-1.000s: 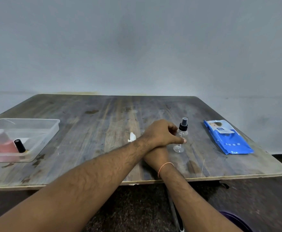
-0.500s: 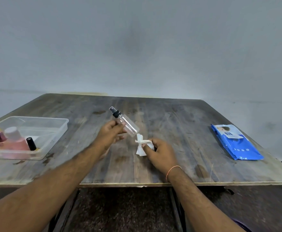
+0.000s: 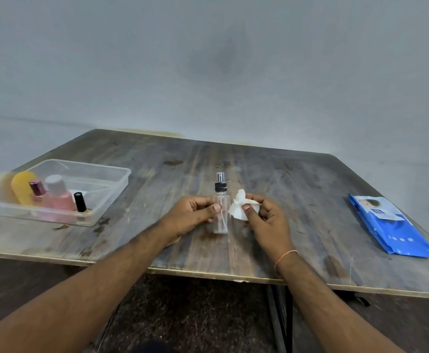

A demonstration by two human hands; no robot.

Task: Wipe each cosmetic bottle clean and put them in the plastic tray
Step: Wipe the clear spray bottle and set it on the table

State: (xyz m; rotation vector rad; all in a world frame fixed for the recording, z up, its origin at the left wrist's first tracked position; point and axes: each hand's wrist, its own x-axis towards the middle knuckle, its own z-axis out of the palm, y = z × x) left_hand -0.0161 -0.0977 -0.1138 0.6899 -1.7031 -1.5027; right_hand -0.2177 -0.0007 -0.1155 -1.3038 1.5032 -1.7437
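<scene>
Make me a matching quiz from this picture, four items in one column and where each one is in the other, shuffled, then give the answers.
Things:
1. clear spray bottle
2. white wipe
3. black-capped bottle
4. blue wipes pack

Places:
A. in the plastic tray
B. held by the left hand
C. lying on the table's right side
D. pinched in the right hand

Pairs: 1-B, 2-D, 3-A, 4-C
</scene>
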